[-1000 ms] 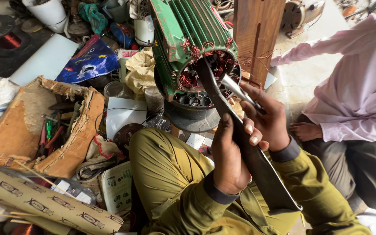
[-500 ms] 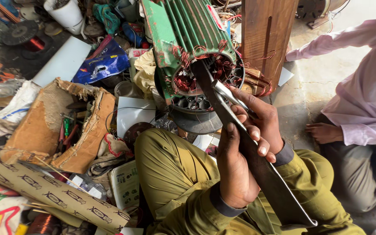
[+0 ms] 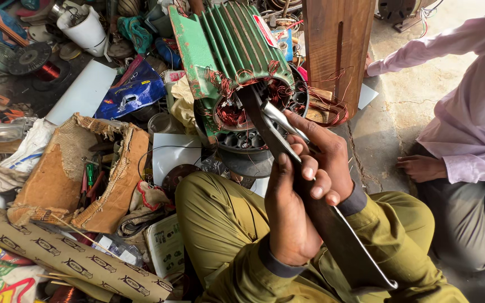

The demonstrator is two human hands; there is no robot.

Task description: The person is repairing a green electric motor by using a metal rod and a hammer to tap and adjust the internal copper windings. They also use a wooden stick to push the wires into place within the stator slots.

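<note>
Your left hand [image 3: 290, 216] wraps around a long dark metal bar [image 3: 310, 202], fingers closed over its middle. Your right hand [image 3: 324, 160] grips the same bar just above and also pinches a slim silver tool [image 3: 282, 120]. The bar's tip reaches into the copper wire [image 3: 231, 112] at the open end of the green motor [image 3: 225, 45]. Beside you sits another person [image 3: 472, 129], with a torn cardboard box [image 3: 63, 174] on your left.

A wooden post [image 3: 338, 50] crowds the green motor [image 3: 231, 62] rightward; a torn cardboard box [image 3: 79, 174] blocks leftward.
</note>
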